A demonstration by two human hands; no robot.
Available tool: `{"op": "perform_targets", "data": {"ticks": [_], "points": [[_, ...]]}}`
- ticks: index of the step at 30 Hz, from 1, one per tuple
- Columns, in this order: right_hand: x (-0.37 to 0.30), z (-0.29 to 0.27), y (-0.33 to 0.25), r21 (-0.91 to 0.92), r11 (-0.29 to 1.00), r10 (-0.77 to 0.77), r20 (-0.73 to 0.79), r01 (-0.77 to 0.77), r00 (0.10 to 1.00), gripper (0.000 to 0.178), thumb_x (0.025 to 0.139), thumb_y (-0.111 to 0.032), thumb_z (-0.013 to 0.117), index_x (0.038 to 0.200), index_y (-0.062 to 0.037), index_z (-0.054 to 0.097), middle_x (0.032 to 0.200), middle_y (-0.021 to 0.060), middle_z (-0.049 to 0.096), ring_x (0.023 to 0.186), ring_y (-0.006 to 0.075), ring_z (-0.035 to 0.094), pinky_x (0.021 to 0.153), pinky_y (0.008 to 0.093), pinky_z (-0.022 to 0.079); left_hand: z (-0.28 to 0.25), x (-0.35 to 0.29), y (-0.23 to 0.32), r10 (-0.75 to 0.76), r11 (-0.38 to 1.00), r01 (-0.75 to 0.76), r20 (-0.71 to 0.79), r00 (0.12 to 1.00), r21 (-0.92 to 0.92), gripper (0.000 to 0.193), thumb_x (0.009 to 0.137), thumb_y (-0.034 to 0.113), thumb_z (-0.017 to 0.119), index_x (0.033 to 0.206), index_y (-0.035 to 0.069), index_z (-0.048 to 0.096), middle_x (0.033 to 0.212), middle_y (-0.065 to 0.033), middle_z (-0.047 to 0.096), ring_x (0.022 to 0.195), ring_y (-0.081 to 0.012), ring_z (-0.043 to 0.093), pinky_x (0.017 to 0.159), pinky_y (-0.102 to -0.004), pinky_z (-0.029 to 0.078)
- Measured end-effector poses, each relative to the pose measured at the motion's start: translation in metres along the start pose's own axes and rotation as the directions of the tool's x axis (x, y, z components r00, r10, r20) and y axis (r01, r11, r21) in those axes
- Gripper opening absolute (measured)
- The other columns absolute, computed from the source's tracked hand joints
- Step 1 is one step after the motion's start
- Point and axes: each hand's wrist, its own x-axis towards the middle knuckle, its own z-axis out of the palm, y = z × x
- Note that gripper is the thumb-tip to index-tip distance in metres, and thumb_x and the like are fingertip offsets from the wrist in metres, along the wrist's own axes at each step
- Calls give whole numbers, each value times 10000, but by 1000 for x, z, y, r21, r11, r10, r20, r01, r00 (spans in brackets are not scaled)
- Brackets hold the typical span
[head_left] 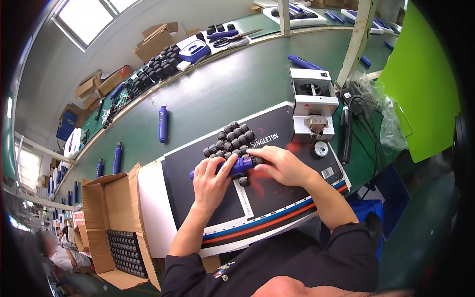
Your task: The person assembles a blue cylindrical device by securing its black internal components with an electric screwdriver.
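A blue cylindrical tool body (238, 168) lies crosswise between my hands, just above a black printed mat (198, 148). My left hand (210, 182) is wrapped over its left and middle part from above. At its right end is a black ribbed cap (257, 161), pinched between the thumb and fingers of my right hand (285, 166). Whether the cap is fully seated on the body I cannot tell. A heap of similar black caps (228, 139) lies just beyond my hands, and one loose cap (243, 181) rests on the near side of the tool body.
A white bench machine (314, 106) stands at the right, with a round dial (320, 149) before it. At the left an open cardboard box (90, 203) holds rows of black parts. Another blue tool body (163, 124) lies on the green bench. Cables (363, 119) hang at the right. Another person (64, 257) is far left.
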Motion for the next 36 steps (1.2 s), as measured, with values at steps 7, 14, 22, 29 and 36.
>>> {"op": "perform_targets", "data": {"ticks": [7, 14, 22, 29, 36], "points": [[-4, 14, 2, 411, 672, 571, 242, -617, 784, 374, 1096, -412, 459, 1048, -43, 491, 722, 69, 620, 650, 168, 607, 651, 342, 493, 4, 2, 5, -1, 996, 3, -23, 1000, 90, 719, 652, 94, 807, 1340, 225, 646, 1076, -21, 588, 1029, -243, 590, 934, -411, 474], [-11, 14, -3, 424, 715, 494, 257, -556, 831, 267, 1089, -289, 509, 1185, -41, 524, 878, 48, 605, 748, 87, 566, 697, 277, 492, 6, 1, 1, -60, 998, 60, -5, 998, 32, 682, 635, 83, 824, 1287, 189, 658, 1044, -25, 588, 997, -250, 593, 887, -399, 492], [-7, 7, -3, 23, 897, 417, 282, -441, 864, 374, 1089, -386, 444, 1149, -27, 528, 980, 199, 648, 922, 381, 645, 807, 436, 501, 6, -3, 1, -25, 999, 22, 77, 997, 35, 608, 630, 138, 850, 1197, 160, 632, 985, -14, 617, 972, -228, 607, 861, -384, 494], [-8, 12, -3, 32, 886, 430, 316, -462, 846, 439, 1101, -444, 367, 1042, -26, 484, 966, 235, 628, 934, 458, 613, 802, 495, 481, 9, -6, 6, -54, 998, 51, 86, 995, 33, 583, 641, 147, 852, 1172, 141, 612, 913, -32, 609, 867, -227, 635, 754, -359, 518], [-10, 15, 2, 26, 901, 404, 314, -433, 859, 442, 1099, -450, 367, 1017, -27, 462, 944, 262, 614, 928, 481, 602, 786, 515, 470, 6, -4, 14, -70, 997, 67, 110, 991, 27, 594, 639, 140, 846, 1185, 137, 612, 913, -34, 608, 830, -231, 650, 732, -360, 529]]}}
